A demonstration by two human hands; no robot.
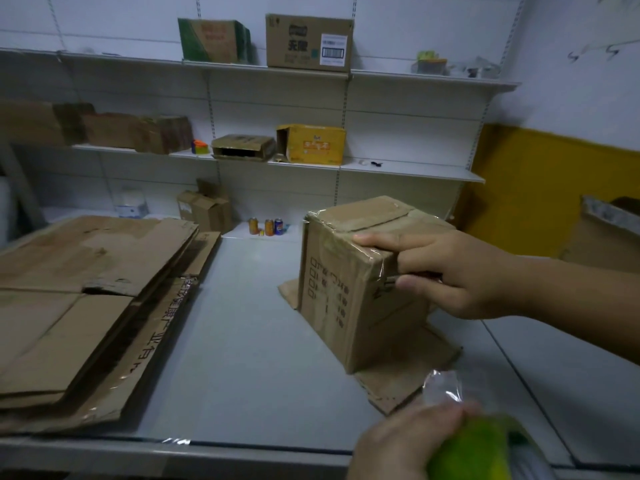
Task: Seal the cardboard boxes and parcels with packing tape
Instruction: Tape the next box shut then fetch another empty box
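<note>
A small cardboard box (pixel 332 306) stands on the grey table, on its own spread-out bottom flaps, with clear tape over its top seam and near corner. My right hand (pixel 446 271) comes in from the right and holds the box's upper near corner. Its index finger lies along the taped top edge and its thumb is on the side face. At the bottom edge my left hand (pixel 405 445) grips a blurred green tape dispenser (pixel 485 448). A loose end of clear tape (pixel 443 388) sticks up from the dispenser, apart from the box.
A stack of flattened cardboard sheets (pixel 86 299) covers the table's left part. Bare grey table (pixel 242 341) lies between the stack and the box. Three drink cans (pixel 268 226) stand at the back. Wall shelves (pixel 398 168) carry more boxes. An open carton (pixel 602 233) is at the right.
</note>
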